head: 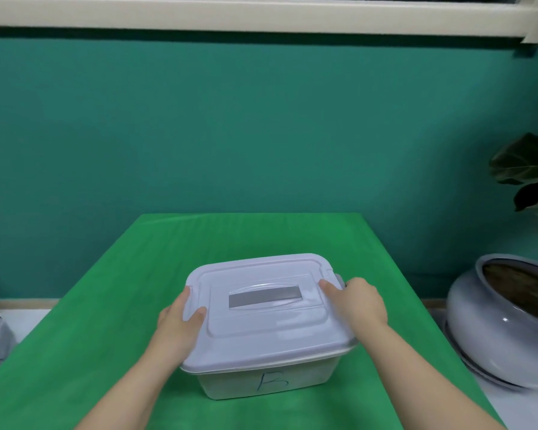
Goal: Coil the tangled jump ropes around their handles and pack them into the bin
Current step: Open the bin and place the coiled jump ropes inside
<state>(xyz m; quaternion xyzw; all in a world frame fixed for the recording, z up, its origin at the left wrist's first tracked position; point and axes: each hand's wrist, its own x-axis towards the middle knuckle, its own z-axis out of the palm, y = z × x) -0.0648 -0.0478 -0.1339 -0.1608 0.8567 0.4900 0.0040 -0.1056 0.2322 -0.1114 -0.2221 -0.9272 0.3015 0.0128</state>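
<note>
Smooth plastic lid [261,324], translucent plastic bin [271,380], matt green cloth [106,352], glossy ceramic pot [491,336]

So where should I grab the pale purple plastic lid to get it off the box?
Take the pale purple plastic lid by its two short ends, coming in from the left and right sides, as the left hand and right hand do now. Its rim overhangs the clear box marked B, probably leaving edges for fingers to hook under. The recessed grey handle looks flat.

A teal wall [261,125] is shown beneath a cream window frame [261,17]; a green-covered table [106,290] is placed against it.
</note>
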